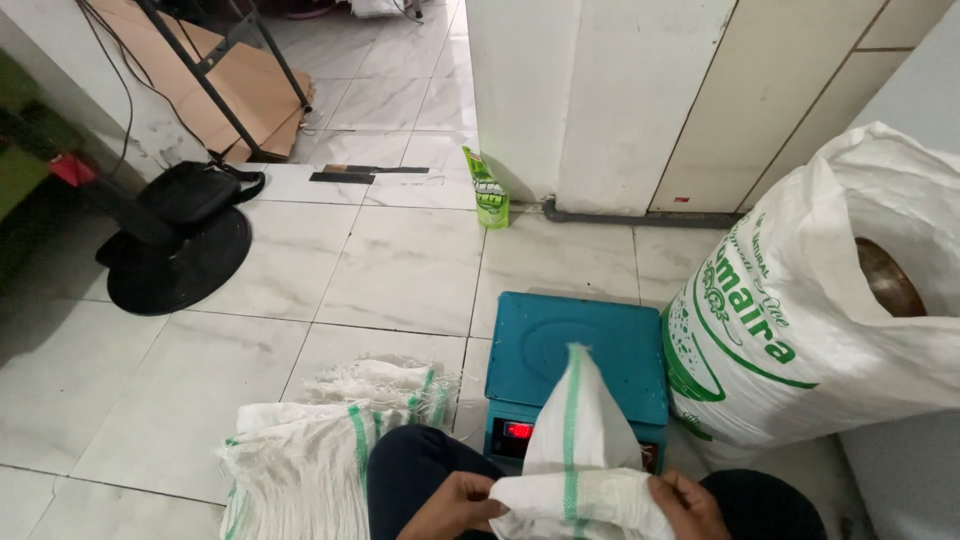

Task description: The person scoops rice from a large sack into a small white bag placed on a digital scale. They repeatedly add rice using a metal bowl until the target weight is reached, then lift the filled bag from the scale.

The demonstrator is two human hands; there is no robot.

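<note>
— Holding what, exactly?

— A small white woven sack with a green stripe point(580, 440). My left hand point(455, 503) and right hand point(688, 503) each have a closed grip on its folded lower edge, and its top leans over the teal scale point(545, 340) on the floor.

— Which step is that, would you say?

— Opening the mouth, I judge; it looks flat and empty.

— And the next move?

— Parting the two layers with my thumbs, I think, keeping it clear of the big printed sack point(800, 320) just right of the scale. A pile of empty sacks point(310, 460) lies by my left knee.
</note>
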